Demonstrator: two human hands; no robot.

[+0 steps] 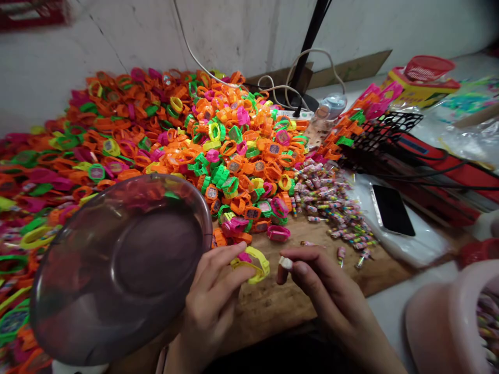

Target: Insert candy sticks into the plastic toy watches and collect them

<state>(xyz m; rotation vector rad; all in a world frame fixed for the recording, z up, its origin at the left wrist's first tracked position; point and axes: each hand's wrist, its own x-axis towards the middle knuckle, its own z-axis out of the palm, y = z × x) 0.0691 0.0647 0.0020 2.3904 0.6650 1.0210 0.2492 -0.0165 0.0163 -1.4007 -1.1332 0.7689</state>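
Left hand (212, 291) pinching 1 yellow watch (265, 266), right hand (331, 296) pinching 1 white piece (286, 263), both over desk (273, 306); 1 basin (156, 249), 1 phone (392, 210).

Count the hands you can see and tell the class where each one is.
2. The left hand is at the lower middle, holding a yellow toy watch; the right hand is to its right, pinching a small white piece. No other hands show.
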